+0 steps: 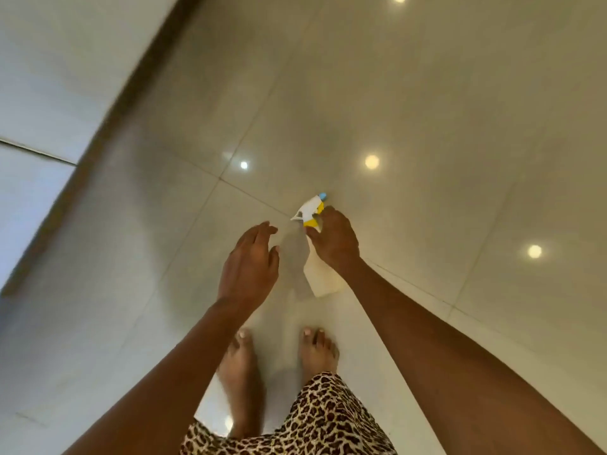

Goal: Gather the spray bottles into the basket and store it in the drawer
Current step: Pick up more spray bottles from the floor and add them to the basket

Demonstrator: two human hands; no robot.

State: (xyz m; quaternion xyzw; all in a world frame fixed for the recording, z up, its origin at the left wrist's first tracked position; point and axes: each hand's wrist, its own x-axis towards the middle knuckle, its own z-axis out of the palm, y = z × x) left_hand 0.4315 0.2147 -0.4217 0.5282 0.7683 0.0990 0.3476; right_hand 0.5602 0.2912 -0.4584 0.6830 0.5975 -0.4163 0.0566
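One spray bottle (320, 277) with a clear pale body, a white and yellow trigger head and a blue nozzle tip hangs over the floor at the centre of the head view. My right hand (333, 239) is shut around its neck, just below the trigger head. My left hand (251, 262) hovers a little to the left of the bottle, fingers spread, holding nothing and not touching it. No basket or drawer is in view.
Glossy beige floor tiles (427, 110) fill the view and reflect ceiling lights. A white cabinet front or wall (42, 77) with a dark base strip runs along the left. My bare feet (317, 351) stand below the hands.
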